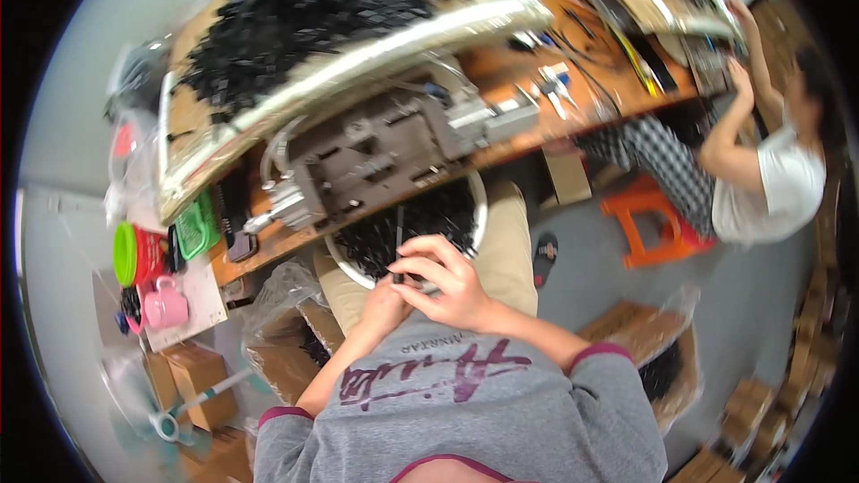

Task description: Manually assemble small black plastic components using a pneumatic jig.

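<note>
My left hand (386,306) and my right hand (446,287) meet just above the near rim of a white tub (481,206) held between my knees. Both have their fingers drawn together around a small black part (398,278), mostly covered by the fingertips. A thin dark strip (399,231) sticks up beyond them; whether it belongs to that part I cannot tell. Many small black pieces (438,219) fill the tub. Past it, at the bench edge, is a dark metal fixture (371,156) with a pneumatic cylinder (497,121) on its right side.
A white-rimmed tray (358,67) heaped with black pieces (313,18) spans the back of the bench. Left are a pink mug (165,304), a green basket (197,228) and a fan (165,425). Another person (769,170) works at right, near an orange stool (640,224). Open cartons flank me.
</note>
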{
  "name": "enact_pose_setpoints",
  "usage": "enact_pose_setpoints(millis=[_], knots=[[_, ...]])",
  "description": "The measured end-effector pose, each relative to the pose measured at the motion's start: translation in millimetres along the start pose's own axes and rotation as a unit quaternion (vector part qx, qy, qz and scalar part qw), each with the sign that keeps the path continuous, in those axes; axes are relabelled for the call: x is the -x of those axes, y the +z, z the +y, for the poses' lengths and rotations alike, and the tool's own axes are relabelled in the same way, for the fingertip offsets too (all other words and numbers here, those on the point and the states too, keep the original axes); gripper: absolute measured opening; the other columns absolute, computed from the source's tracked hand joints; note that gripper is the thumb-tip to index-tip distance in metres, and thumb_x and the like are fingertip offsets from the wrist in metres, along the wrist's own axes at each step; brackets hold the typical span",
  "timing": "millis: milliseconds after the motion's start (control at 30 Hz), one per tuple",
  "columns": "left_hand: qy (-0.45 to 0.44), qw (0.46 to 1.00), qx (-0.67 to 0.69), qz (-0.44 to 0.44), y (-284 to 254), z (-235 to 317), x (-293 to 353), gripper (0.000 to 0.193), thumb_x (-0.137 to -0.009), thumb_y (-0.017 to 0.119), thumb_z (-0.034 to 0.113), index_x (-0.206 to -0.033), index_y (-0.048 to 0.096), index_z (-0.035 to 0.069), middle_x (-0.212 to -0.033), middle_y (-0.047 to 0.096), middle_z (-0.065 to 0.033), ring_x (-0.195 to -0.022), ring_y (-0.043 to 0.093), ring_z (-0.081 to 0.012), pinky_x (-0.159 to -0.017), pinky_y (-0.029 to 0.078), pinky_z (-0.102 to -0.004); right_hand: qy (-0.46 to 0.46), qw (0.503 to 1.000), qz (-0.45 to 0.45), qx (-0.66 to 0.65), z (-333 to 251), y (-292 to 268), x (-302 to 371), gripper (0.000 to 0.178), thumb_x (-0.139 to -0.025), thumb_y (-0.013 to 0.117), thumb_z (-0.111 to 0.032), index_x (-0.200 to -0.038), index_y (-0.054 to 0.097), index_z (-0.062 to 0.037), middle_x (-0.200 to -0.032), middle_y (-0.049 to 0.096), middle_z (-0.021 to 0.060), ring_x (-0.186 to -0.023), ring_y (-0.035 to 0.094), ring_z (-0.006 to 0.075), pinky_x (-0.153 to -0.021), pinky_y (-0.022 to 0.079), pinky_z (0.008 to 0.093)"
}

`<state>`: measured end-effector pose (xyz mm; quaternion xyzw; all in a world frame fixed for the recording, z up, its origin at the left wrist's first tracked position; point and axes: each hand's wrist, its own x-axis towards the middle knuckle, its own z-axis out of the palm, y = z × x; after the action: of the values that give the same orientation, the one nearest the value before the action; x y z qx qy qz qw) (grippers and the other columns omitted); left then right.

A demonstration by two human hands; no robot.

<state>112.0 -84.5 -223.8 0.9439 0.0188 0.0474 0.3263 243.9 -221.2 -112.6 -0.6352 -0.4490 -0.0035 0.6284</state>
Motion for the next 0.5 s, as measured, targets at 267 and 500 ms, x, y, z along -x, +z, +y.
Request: enact_pose_setpoints(millis=[267, 500], knots=[[-0.017, 0.997, 0.023, 0.075, -33, 28, -34, 0.017, -0.084, 0.073, 0.02, -0.096, 0.071, 0.008, -0.087, 0.07, -0.011, -0.083, 0.069, -0.0311, -0.076, 0.055, -0.0431, 0.03, 0.998, -0.043, 0.044, 9, -14, -25, 0.028, -0.077, 0.083, -0.003, -0.103, 0.073, -0.0022, -0.115, 0.06, 0.0137, -0.095, 0.066, 0.0231, -0.078, 0.057, 0.0326], [0.057, 0.929, -0.013, 0.366, -150, 72, -98, 0.009, -0.08, 0.077, 0.009, -0.088, 0.072, 0.008, -0.082, 0.07, -0.0055, -0.072, 0.066, -0.025, -0.064, 0.053, -0.0348, -0.015, 0.994, -0.035, 0.104, 18, -26, -54, 0.03, -0.075, 0.085, -0.002, -0.103, 0.074, -0.0032, -0.117, 0.058, 0.0132, -0.099, 0.064, 0.0212, -0.076, 0.058, 0.0298]])
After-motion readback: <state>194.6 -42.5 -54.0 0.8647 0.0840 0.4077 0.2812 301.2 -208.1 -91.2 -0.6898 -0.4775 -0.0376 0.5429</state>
